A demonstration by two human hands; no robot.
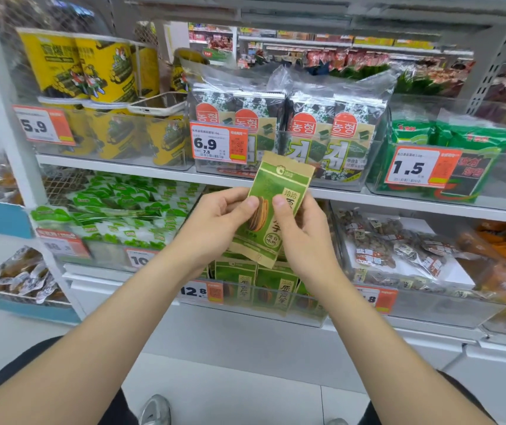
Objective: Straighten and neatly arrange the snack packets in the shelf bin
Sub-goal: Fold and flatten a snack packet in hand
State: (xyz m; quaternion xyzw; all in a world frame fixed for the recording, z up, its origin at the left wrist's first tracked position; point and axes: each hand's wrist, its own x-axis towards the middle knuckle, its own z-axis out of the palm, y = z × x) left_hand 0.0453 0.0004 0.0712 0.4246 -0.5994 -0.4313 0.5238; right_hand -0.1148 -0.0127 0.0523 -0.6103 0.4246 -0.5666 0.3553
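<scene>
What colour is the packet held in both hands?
The sunflower seed packet is green with tan kraft-paper borders; head view.

The left tag (43, 125) reads 5.9, the middle tag (218, 144) 6.9, the right tag (419, 167) 1.5, the lower tag (201, 291) 12.8, and the packet (271, 182) 洽洽.

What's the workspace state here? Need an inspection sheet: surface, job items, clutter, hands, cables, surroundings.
Surface: clear shelf bin on the lower shelf, below the hands.
Job's things: one green-and-tan snack packet held tilted above the bin; matching packets stand inside it.
Clutter: phone lying on top of the yellow cans, upper shelf.
Hands: left hand and right hand both pinch the held packet, thumbs on its front.
Cables: nothing seen.
Surroundings: seaweed packs above; bagged nuts in the bin to the right.
</scene>
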